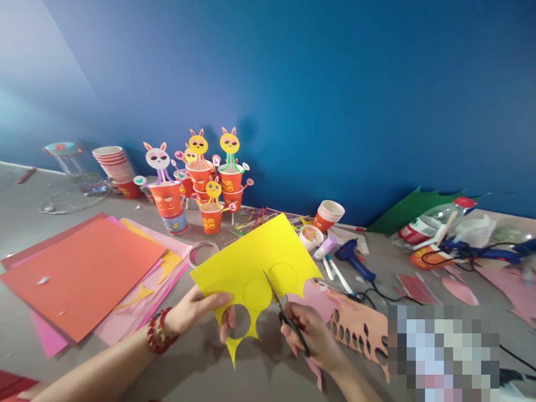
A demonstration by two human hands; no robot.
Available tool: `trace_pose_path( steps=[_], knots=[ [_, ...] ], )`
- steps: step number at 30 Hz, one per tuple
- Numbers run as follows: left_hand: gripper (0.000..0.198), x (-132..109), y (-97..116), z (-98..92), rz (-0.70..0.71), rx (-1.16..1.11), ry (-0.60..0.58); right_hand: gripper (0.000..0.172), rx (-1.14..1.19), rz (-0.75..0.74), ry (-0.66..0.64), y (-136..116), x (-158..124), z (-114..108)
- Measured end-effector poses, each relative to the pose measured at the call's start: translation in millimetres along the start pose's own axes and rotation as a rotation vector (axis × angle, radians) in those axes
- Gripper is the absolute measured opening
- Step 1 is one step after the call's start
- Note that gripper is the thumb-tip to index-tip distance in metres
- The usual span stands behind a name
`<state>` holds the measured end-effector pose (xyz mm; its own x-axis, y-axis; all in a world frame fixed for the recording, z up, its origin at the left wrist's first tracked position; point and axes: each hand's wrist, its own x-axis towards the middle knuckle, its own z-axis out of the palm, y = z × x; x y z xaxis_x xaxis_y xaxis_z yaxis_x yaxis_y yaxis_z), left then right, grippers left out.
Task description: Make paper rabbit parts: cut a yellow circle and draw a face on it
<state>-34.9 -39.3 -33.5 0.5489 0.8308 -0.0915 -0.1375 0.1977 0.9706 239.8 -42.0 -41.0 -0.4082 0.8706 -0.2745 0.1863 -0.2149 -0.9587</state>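
Yellow paper (pixel 255 262): a sheet held up just above the worktop (pixel 201 374), in front of the person, tilted with its far corner raised. One round hole is cut out near its lower edge, and two drawn circles lie just above that.
Left hand (pixel 196 310): grasping the sheet at its lower left edge, thumb on top and a fingertip showing through the cut hole. A red bead bracelet (pixel 158 333) sits on the wrist.
Right hand (pixel 312 338): clenched around the handles of the scissors (pixel 278 301).
Scissors: dark blades pointing up and away, lying on the sheet beside the nearer drawn circle.
Left of the hands: a spread stack of coloured sheets (pixel 84 273), orange on top, pink and yellow beneath.
Behind the sheet: a tape roll (pixel 202 252), then red cups with rabbit faces on sticks (pixel 201 178) near the blue wall (pixel 335 111).
Far left: stacked paper cups (pixel 115 162).
Right of the hands: a pink sheet full of holes (pixel 360 329), a blue glue gun (pixel 352 257) and a plastic bottle (pixel 431 223) lying on its side.
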Motion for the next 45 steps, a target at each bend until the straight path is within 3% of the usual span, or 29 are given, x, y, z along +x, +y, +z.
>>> trace_pose_path(
  steps=[45],
  knots=[
    [0.047,-1.7,2.1,-7.4,0.021,0.015,0.012,0.043,-0.043,-0.012,-0.055,15.8,0.5,-7.4]
  ],
)
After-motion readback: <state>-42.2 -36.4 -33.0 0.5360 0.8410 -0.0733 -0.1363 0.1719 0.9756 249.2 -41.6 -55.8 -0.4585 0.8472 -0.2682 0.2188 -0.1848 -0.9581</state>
